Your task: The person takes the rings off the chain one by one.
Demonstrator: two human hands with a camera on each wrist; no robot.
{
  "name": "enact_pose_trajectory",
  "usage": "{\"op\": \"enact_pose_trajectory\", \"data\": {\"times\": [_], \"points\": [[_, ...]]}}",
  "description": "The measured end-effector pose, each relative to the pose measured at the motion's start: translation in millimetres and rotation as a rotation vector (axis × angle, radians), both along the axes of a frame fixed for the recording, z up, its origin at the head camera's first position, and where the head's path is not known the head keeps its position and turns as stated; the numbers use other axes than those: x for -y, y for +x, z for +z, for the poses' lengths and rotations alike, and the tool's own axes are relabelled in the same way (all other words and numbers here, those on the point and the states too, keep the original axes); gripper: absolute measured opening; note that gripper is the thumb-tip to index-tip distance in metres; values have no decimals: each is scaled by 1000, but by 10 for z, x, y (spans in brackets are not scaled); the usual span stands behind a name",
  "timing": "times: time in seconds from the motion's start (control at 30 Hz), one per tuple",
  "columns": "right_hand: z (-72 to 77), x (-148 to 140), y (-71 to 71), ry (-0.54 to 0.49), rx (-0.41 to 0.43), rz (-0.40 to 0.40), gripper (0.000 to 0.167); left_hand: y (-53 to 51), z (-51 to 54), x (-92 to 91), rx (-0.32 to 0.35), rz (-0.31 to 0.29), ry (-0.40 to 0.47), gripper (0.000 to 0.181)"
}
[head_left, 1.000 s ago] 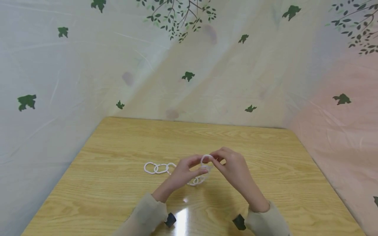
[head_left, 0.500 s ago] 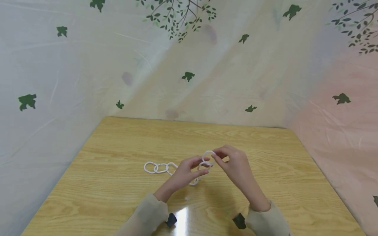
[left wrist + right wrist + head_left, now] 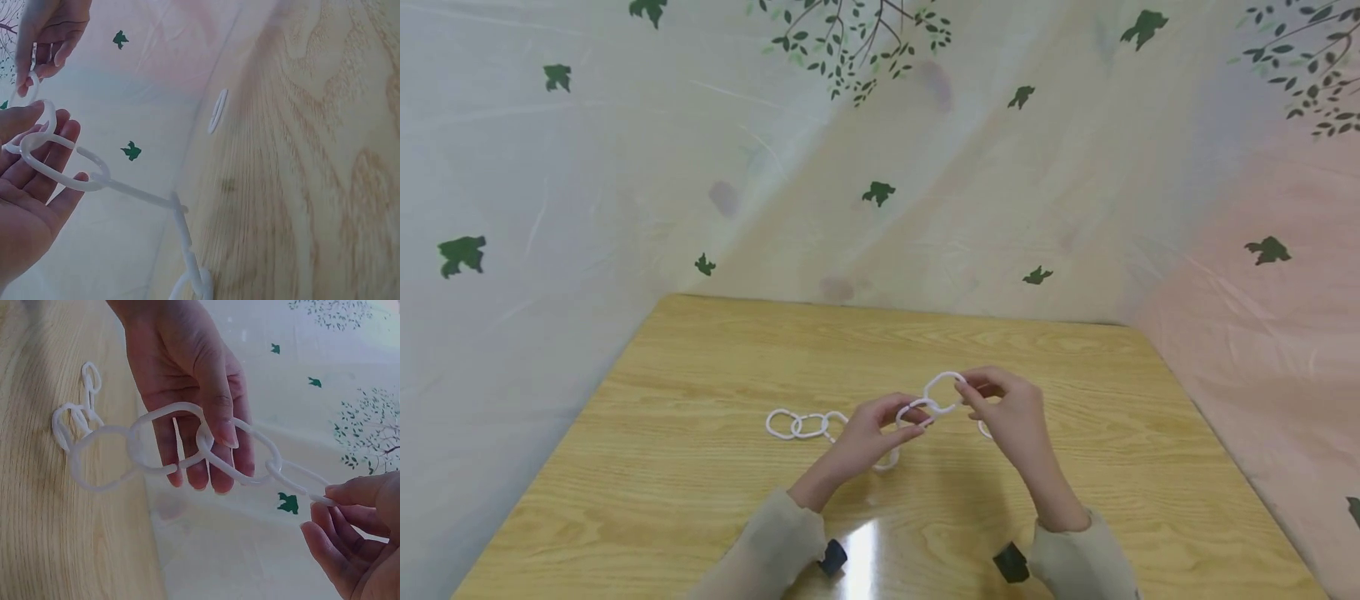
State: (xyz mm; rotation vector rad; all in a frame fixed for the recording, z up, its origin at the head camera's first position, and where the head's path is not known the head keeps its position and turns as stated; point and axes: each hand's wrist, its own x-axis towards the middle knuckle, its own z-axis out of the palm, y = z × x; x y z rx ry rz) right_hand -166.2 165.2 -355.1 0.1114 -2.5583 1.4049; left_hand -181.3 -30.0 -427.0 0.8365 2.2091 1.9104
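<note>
A chain of white plastic links runs between the two hands. My left hand holds a link between thumb and fingers; the left wrist view shows this hand palm-on, with linked rings trailing down to the table. Thumb and fingers of my right hand pinch the end link; in the right wrist view that hand is at lower right, the chain stretched across to the left hand. Further links lie on the table left of the left hand.
A separate white link lies on the wooden table, partly behind the right hand in the head view. Leaf-patterned cloth hangs beyond the table's far edge and at both sides. Dark cuff devices sit near the sleeves.
My right hand has moved right and slightly up with the end link, spreading the chain away from the left hand. A separate link now shows behind the right hand. The left hand stays nearly still.
</note>
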Motion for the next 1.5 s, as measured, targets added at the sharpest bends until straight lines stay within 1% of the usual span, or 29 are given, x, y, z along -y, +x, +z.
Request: {"op": "enact_pose_trajectory", "data": {"times": [0.07,0.3,0.4,0.53,0.67,0.9,1.0,1.13,1.27,1.5], "points": [[-5,-12,-9,-45,33,-10,15,-3,3,15,-13,4,11,32],[-5,-52,-22,-131,138,-41,20,-16,10,59,33,20,46,32],[-3,-66,-22,-159,163,-51,20,-17,9,74,22,23,63,31],[-11,-83,-24,-211,174,-49,22,-31,-10,96,6,41,73,26],[-26,-104,-11,-257,187,-34,24,-29,-1,114,-12,89,56,21],[-51,-114,12,-311,238,-38,25,3,18,112,-75,206,21,18],[-56,-117,20,-339,256,-39,26,10,30,99,-103,249,37,17],[-76,-121,25,-364,289,-41,25,5,31,81,-137,299,85,16],[-99,-120,21,-369,319,-50,24,1,34,71,-145,333,109,16],[-120,-93,27,-398,328,-62,25,2,40,61,-148,373,101,13]]}}
